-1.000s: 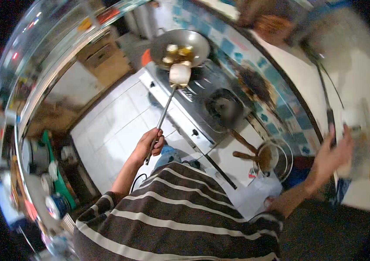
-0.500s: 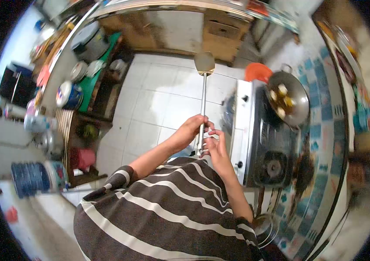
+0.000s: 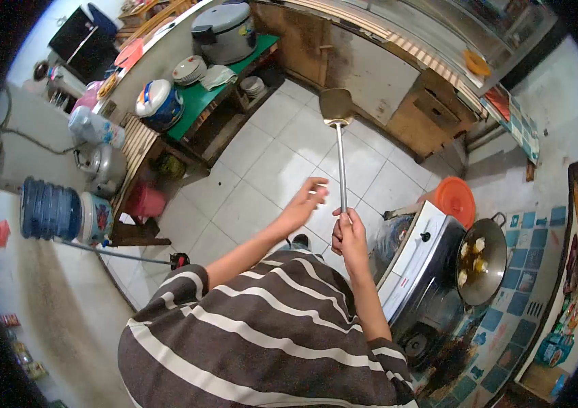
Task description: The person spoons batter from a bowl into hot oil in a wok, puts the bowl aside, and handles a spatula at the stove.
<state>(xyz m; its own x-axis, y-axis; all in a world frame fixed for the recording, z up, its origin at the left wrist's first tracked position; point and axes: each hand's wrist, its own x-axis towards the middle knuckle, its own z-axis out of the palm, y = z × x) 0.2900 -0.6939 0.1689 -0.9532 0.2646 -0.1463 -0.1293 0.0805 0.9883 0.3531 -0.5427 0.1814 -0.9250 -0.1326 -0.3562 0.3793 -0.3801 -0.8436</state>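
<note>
My right hand (image 3: 350, 238) is wrapped round the handle of a long metal spatula (image 3: 341, 156), whose broad blade points away from me over the floor. Just left of the handle, my left hand (image 3: 304, 206) is held in the air with its fingers apart and nothing in it. To the right, a wok (image 3: 493, 272) sits on the gas stove (image 3: 408, 292). Pale pieces of food (image 3: 477, 264) lie in brownish oil inside it.
An orange bucket (image 3: 455, 201) stands beyond the stove. Along the left are a green shelf (image 3: 231, 88) with a large grey cooker (image 3: 224, 34), a kettle (image 3: 107, 168) and a blue water bottle (image 3: 49, 209). Wooden cabinets (image 3: 370, 75) line the far side.
My left hand has let go of the spatula and moved off to its left. My right hand has closed on the handle. The view has turned, shifting the stove lower right.
</note>
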